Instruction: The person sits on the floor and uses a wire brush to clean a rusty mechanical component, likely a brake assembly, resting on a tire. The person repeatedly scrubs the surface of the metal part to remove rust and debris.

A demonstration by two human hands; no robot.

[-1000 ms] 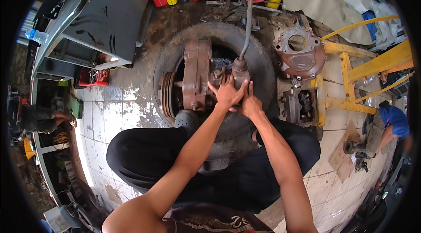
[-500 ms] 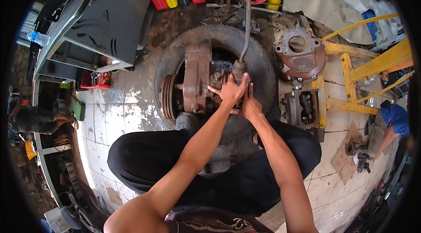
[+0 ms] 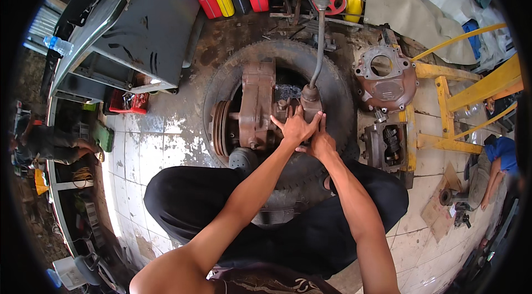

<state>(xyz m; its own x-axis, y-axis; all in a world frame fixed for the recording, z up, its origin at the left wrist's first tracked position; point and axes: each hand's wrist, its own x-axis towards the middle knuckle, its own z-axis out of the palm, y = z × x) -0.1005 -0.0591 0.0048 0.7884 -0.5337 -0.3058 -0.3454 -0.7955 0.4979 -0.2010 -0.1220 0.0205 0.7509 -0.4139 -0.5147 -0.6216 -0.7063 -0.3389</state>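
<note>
One gearbox (image 3: 258, 100), long axis left-right, bulk to your left | left hand (image 3: 300, 128) nearer it, fingers spread | right hand (image 3: 322, 144) at right end, clasp unclear | lever (image 3: 321, 45) ahead

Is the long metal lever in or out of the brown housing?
In: the lever runs down into the collar on the brown housing. How deep it sits is hidden.
</note>
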